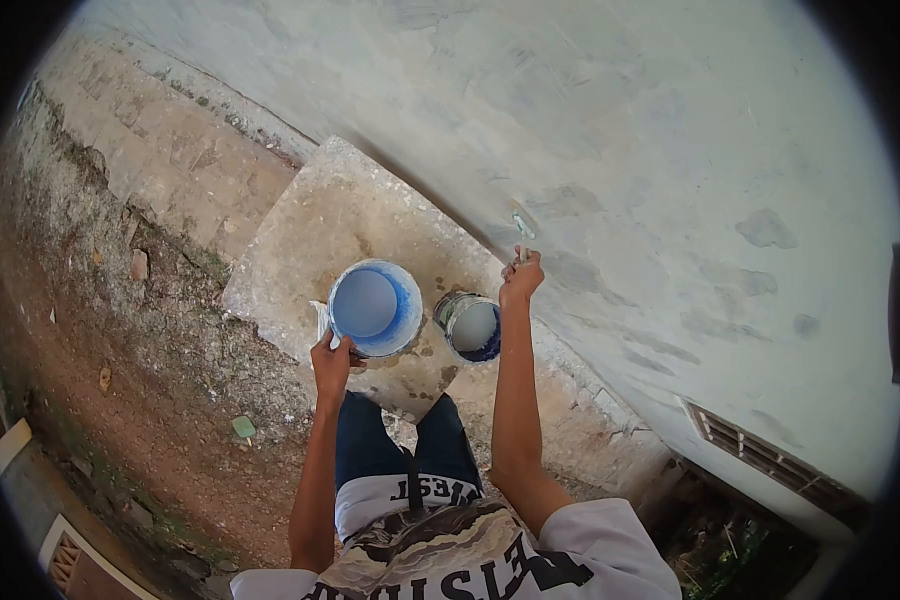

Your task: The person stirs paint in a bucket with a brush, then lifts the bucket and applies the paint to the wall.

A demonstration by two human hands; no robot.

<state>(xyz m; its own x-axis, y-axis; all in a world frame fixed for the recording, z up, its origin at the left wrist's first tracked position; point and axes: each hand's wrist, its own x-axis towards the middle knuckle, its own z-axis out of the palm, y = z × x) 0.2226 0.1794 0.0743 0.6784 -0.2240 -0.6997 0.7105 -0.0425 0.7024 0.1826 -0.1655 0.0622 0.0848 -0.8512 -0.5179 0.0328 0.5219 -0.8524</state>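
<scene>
My right hand (522, 277) is closed round the handle of a small paint brush (523, 226), whose head is at the pale wall (670, 200). At the near left side of a blue-and-white bucket (403, 318), my left hand (336, 362) has its fingers at the bucket's outer side, partly under the rim; its grip is partly hidden. Pale liquid fills the bottom of this bucket. Just right of it stands a smaller, paint-stained can (448, 312) with whitish liquid inside. Both containers rest on a concrete slab (300, 230).
The wall rises along the slab's far right side and carries grey damp patches. Rough dirt ground (190, 400) lies to the left, with a small green object (243, 427) on it. A barred vent (760, 455) is at the lower right.
</scene>
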